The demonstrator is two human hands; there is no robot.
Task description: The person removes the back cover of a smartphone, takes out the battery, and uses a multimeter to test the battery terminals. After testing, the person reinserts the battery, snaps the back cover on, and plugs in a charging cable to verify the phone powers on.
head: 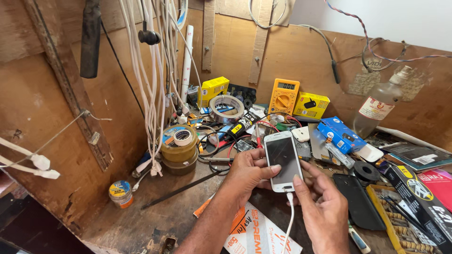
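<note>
A white smartphone (pixel 283 160) with a dark screen is held over the cluttered workbench (pixel 141 216). My left hand (pixel 246 173) grips its left edge, thumb resting on the screen. My right hand (pixel 322 207) supports its lower right corner, thumb against the bottom edge. A white cable (pixel 288 221) is plugged into the phone's bottom port and hangs down between my hands.
A yellow multimeter (pixel 283 97) leans on the back wall beside yellow boxes (pixel 310 105). Tape rolls (pixel 179 143), a blue box (pixel 340 134), a clear bottle (pixel 379 106), a black phone cover (pixel 358 200) and hanging white cables (pixel 153 84) surround the hands.
</note>
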